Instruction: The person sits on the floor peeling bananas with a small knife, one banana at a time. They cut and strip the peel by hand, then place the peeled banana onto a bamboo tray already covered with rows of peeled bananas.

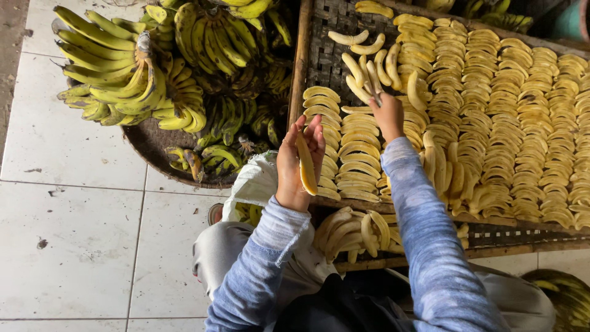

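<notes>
A peeled banana (pixel 306 165) stands upright in my left hand (pixel 297 167), just left of the frame's centre, my fingers curled around it and holding it above the near edge of the woven tray (pixel 319 55). My right hand (pixel 387 114) reaches further up the frame, fingertips down among the loose peeled bananas (pixel 369 71) at the upper middle; whether it pinches one or only touches them, I cannot tell.

As I judge it, much is done: tidy overlapping rows of peeled bananas (pixel 510 123) cover the whole right side of the tray, and shorter rows sit right under my hands. What is left looks like the bare patch of weave at the tray's upper left, the small heap of peeled bananas (pixel 356 233) by my lap, and the unpeeled bunches (pixel 153 67) in the round basket (pixel 150 144) at upper left (green-yellow, some blackened).

No packages, labels or signs show anywhere; only a pale cloth (pixel 255 184) on my knee and white floor tiles (pixel 67 246) at left.
</notes>
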A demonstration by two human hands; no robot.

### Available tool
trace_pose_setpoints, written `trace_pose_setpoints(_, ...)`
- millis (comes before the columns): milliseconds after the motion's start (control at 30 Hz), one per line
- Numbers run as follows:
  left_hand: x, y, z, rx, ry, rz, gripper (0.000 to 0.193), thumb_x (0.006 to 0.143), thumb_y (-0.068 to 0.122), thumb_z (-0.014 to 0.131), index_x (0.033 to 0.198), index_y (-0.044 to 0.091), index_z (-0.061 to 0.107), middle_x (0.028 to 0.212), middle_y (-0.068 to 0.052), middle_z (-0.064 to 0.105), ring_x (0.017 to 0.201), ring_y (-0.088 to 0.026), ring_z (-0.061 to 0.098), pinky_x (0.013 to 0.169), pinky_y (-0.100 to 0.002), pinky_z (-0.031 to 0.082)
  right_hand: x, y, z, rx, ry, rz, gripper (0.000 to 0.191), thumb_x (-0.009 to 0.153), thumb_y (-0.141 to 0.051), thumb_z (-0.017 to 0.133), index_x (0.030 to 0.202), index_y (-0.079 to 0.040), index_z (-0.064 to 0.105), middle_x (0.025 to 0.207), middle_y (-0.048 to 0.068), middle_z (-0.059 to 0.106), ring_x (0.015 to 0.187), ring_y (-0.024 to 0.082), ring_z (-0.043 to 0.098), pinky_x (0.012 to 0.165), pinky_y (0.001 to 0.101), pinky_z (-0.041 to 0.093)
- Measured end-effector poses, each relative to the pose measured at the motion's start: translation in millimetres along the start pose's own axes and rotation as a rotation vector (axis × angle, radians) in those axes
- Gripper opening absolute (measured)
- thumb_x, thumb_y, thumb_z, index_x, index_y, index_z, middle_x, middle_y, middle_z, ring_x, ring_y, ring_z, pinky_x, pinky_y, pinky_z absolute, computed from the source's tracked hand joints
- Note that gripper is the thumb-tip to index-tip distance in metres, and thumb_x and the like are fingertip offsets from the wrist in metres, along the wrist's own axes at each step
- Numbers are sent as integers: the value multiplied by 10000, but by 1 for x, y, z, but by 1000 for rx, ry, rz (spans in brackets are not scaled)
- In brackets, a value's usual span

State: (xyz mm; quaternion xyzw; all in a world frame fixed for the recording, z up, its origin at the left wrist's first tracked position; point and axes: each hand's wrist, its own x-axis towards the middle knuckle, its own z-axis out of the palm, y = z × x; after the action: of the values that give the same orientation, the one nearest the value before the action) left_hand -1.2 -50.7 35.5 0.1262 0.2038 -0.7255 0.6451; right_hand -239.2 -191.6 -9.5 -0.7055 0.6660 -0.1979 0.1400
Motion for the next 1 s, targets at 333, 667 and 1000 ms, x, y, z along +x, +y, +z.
trace_pose_setpoints(333,4,-5,-4,111,42,79,351,1118,262,415,1305,-13,526,1318,-163,666,1072,-256,670,936,-351,571,-13,-7,2,68,85,-64,278,966,-262,802,971,1,712,861,183,712,758,379,684,690,453,525)
trace_pose_setpoints(667,4,-11,-10,82,58,55,437,1109,418,337,1284,68,530,1289,-124,663,1102,-238,640,978,-411,550,-23,-33,5,39,11,-296,275,903,-262,806,1032,-34,724,1031,129,745,915,318,725,765,416,561)
trace_pose_setpoints(1000,10,-4,-18,52,-21,40,399,1119,388,406,1261,49,560,1212,-141,690,991,-221,673,916,-366,575,11,-40,11,-492,-229,-395,143,989,-172,687,1109,-97,703,1018,133,743,856,359,723,740,474,574)
